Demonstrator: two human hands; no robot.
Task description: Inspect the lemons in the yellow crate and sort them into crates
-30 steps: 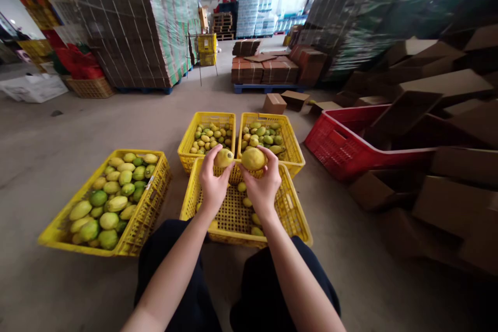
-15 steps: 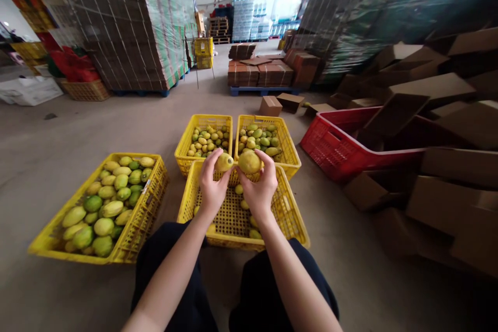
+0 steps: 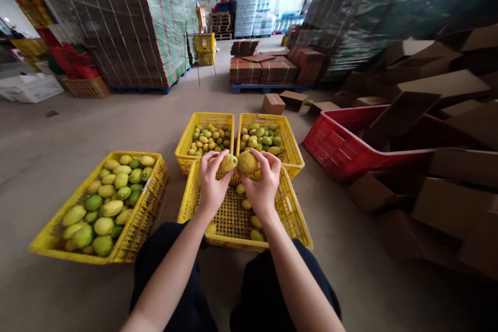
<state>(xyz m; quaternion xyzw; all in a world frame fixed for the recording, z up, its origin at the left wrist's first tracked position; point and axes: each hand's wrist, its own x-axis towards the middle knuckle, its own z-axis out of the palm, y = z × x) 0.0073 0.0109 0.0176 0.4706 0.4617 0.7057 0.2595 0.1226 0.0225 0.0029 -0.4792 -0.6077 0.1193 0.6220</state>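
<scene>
Between the thumb and fingers of my left hand point(image 3: 212, 184) is a yellow lemon point(image 3: 229, 163), one pointed end facing right. My right hand point(image 3: 264, 187) grips a rounder yellow-green lemon point(image 3: 248, 162) close beside it. Both hands are over the far part of a yellow plastic crate point(image 3: 227, 218), where a few lemons point(image 3: 256, 221) lie mostly along the right. Behind it stand two more yellow crates, the left one point(image 3: 184, 153) with small lemons and the right one point(image 3: 290, 148) with yellow and green ones. My hands hide part of the near crate.
A yellow crate point(image 3: 130, 236) full of yellow and green lemons stands at the left. To the right are a red crate point(image 3: 330, 148) and heaped cardboard boxes point(image 3: 455, 207). Flattened cartons lie on a blue pallet point(image 3: 257, 88) farther back, between tall wrapped stacks point(image 3: 167, 26).
Both hands still hold their lemons. The lemon in my right hand is turned slightly and sits closer to the left one. The view has shifted a little.
</scene>
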